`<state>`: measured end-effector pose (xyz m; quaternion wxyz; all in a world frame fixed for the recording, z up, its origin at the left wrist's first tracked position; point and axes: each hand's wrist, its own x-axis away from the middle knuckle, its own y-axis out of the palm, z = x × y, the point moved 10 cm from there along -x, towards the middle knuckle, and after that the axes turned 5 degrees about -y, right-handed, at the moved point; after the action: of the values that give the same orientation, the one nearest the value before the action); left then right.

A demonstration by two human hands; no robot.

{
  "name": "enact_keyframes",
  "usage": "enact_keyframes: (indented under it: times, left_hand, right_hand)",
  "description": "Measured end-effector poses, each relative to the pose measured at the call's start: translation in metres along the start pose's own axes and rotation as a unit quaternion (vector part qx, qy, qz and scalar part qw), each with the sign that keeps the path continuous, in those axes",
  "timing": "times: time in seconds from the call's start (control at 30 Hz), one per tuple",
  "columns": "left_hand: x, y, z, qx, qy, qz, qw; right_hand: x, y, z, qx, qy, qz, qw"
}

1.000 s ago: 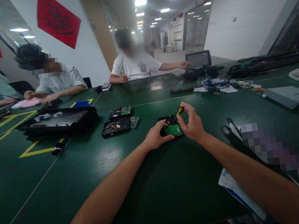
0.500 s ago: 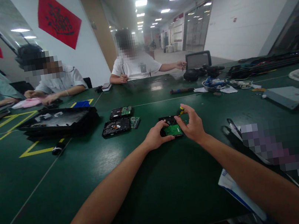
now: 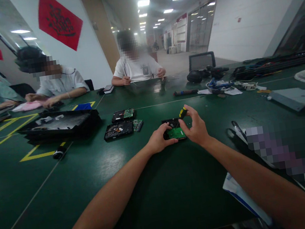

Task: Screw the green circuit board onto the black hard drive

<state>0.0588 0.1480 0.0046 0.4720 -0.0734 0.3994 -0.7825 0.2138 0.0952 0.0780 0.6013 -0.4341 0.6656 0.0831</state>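
A hard drive [image 3: 176, 133] with a green circuit board on its face lies on the table in front of me. My left hand [image 3: 159, 138] grips its left side, thumb along the near edge and fingers at the far side. Above the drive's right end, my right hand [image 3: 197, 127] pinches a short yellow-and-black screwdriver [image 3: 182, 113] between thumb and fingers. The tool's tip is too small to make out. To the left lie another hard drive [image 3: 118, 130], a loose circuit board [image 3: 138, 125] beside it, and a further drive [image 3: 123, 115] behind.
A black tray-like casing [image 3: 59, 124] stands at left, near a small dark cylinder [image 3: 59, 152]. On the right are a grey metal box [image 3: 300, 98], a blurred-out strapped item [image 3: 278, 151] and a white-and-blue packet [image 3: 241, 193]. Several people sit across the green table [image 3: 152, 191].
The screwdriver in my right hand has changed angle, and more of its handle shows. My left hand and the drive stay put. The person opposite has drawn an outstretched arm back in.
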Motion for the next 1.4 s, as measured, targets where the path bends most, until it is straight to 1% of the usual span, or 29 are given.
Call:
enact_keyframes:
  times: [0.13, 0.3, 0.47, 0.67, 0.87, 0.97, 1.17, 1.4]
  left_hand:
    - [-0.0003, 0.0011, -0.0009, -0.006, 0.002, -0.003, 1.000]
    - [0.0003, -0.0004, 0.0014, -0.004, 0.001, -0.005, 1.000]
    - [0.0007, -0.0008, 0.0014, 0.006, 0.003, -0.003, 1.000]
    - [0.0003, -0.0006, -0.0003, 0.003, -0.003, -0.004, 1.000]
    - [0.0000, 0.0001, 0.0001, -0.005, -0.002, -0.004, 1.000]
    - [0.0000, 0.0000, 0.0010, -0.005, -0.006, -0.002, 1.000]
    - [-0.0003, 0.0011, 0.0012, -0.003, -0.011, -0.005, 1.000]
    - [-0.0001, 0.0011, 0.0022, -0.008, 0.001, 0.000, 1.000]
  right_hand:
    - [0.0009, 0.0007, 0.0041, -0.009, 0.008, 0.003, 1.000]
    - [0.0004, 0.0020, 0.0020, -0.004, -0.002, -0.006, 1.000]
    - [0.0002, 0.0031, 0.0030, -0.021, 0.007, -0.011, 1.000]
    - [0.0001, 0.0007, 0.0031, -0.001, 0.009, 0.000, 1.000]
    - [0.0010, 0.0021, 0.0059, -0.018, 0.013, -0.001, 1.000]
    - [0.0009, 0.0011, 0.0074, -0.010, 0.015, 0.002, 1.000]
    - [0.0003, 0.0019, 0.0058, -0.015, 0.009, -0.013, 1.000]
    - [0.0008, -0.0014, 0.0073, 0.001, 0.011, -0.007, 1.000]
